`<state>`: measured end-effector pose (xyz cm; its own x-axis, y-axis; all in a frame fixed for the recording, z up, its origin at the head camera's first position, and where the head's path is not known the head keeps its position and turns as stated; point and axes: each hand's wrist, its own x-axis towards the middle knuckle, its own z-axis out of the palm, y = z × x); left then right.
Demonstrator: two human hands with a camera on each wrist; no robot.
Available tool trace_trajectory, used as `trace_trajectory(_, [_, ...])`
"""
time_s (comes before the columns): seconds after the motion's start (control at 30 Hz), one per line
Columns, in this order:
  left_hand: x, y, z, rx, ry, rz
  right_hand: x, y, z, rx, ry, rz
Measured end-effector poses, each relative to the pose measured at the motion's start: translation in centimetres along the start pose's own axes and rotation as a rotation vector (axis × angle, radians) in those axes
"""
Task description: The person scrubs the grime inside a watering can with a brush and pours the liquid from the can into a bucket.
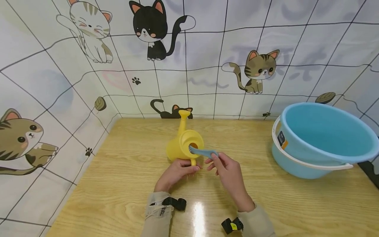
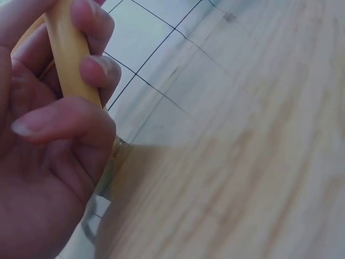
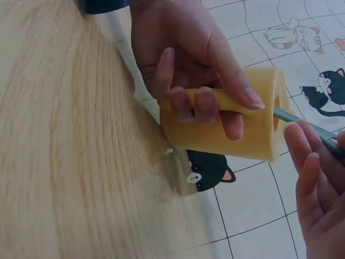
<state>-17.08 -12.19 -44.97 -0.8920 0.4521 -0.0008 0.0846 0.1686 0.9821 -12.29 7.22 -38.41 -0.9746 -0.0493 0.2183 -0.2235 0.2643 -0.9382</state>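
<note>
A yellow watering can [image 1: 174, 149] is on the wooden table, its spout toward the back wall and its round top opening toward me. My left hand [image 1: 177, 171] grips its handle; in the left wrist view, the fingers curl round the yellow handle [image 2: 70, 54]. Between thumb and fingers, my right hand [image 1: 232, 174] pinches a slim blue-grey tool [image 1: 205, 152]. The tool's far end, which looks toothed, is at the can's opening; what is inside the can is hidden. In the right wrist view, the tool [image 3: 304, 124] enters the opening.
On the right side of the table [image 1: 118, 184] is a large light blue bucket [image 1: 296, 163] with a white handle [image 1: 314, 164]. A dark object [image 1: 370, 171] shows partly behind it at the right edge. Cat-patterned sheeting [image 1: 201, 79] rises behind the table and on the left.
</note>
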Motion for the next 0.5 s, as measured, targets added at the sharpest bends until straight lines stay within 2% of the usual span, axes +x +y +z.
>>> trace_trajectory(0.2, [0.6, -1.7, -0.1, 0.038, 0.015, -0.010, -0.1, 0.0, 0.6, -0.047, -0.054, -0.013])
trace_trajectory(0.5, [0.6, -1.8, 0.0, 0.062, 0.039, -0.012, -0.1, 0.2, 0.7, 0.018, -0.060, -0.032])
